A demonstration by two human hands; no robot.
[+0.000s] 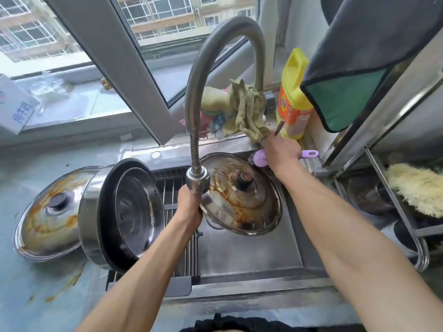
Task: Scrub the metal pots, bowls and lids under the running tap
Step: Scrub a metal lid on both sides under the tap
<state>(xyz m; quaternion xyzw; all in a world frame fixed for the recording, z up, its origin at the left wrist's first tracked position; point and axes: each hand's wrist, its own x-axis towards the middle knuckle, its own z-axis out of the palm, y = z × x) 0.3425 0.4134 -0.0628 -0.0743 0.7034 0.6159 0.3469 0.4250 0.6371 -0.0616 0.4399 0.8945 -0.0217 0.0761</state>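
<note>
A stained steel lid (242,202) with a dark knob leans tilted in the sink (251,255). My left hand (189,207) grips its left rim, just below the tap's spray head (197,180). No water shows at the spout. My right hand (282,152) reaches to the tap's base at the back and grips the tap lever (279,127). It lies over a purple-handled scrubber (310,153). A steel pot (119,212) lies on its side on the drain rack with a bowl nested inside. A second stained lid (48,212) rests on the counter at left.
A yellow detergent bottle (293,92) and a green rag (247,109) stand behind the sink. A dark cloth (347,80) hangs at upper right over a metal shelf rack (383,178) holding a yellow mop pad (419,188). An open window frame (124,68) slants above the counter.
</note>
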